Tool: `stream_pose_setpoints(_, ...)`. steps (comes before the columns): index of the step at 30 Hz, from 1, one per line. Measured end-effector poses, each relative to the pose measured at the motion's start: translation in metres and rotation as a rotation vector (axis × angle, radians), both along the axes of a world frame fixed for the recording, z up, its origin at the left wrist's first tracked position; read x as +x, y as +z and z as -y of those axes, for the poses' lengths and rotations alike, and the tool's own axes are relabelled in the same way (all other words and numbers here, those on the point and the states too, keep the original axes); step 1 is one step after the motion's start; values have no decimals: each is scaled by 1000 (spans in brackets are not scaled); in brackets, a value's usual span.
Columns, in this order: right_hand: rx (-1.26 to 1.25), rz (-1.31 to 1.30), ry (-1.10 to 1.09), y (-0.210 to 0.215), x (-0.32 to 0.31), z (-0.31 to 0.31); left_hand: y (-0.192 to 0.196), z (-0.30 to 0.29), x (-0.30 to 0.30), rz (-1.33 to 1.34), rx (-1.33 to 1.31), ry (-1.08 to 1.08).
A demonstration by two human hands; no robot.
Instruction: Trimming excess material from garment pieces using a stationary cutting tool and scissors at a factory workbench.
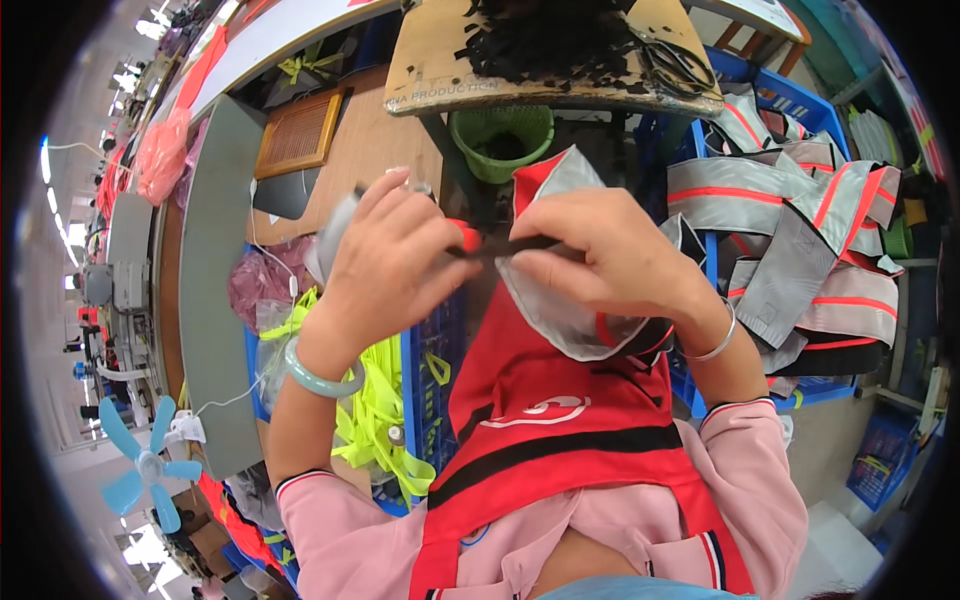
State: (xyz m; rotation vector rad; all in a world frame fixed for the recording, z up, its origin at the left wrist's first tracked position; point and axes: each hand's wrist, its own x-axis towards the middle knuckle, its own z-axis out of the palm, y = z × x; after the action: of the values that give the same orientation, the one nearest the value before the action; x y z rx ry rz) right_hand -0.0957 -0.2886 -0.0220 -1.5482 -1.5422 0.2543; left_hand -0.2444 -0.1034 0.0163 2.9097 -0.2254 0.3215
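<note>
Workshop clutter behind; hands [500,250] pinch grey-red fabric piece [560,300].

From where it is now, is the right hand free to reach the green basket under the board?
Probably not at once: the right hand pinches grey fabric and a black strip. The green basket sits just beyond, unblocked.
</note>
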Motion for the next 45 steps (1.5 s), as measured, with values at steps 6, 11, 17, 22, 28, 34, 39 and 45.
stream_pose_setpoints(6, -45, -185, -186, 5, 35, 5, -27, 1, 39, -69, -825, 123)
stream_pose_setpoints(11, -61, -261, -247, 15, 64, 4, -26, -10, 85, 23, -720, 48)
stream_pose_setpoints(17, -57, -170, -347, 12, 103, -12, -5, -31, 131, -271, -850, 154)
stream_pose_setpoints(22, -10, -428, -319, 11, 132, -32, 16, -54, 166, -260, -716, 172)
stream_pose_setpoints(28, -63, -352, -396, 16, 156, -54, 21, -84, 198, -342, -871, 239)
stream_pose_setpoints(34, -71, -320, -456, -1, 182, -73, 4, -105, 227, -367, -906, 266)
stream_pose_setpoints(39, -86, -381, -413, -6, 201, -86, -1, -115, 243, -337, -930, 300)
stream_pose_setpoints(45, -34, -398, -398, -6, 207, -92, 1, -121, 248, -325, -957, 298)
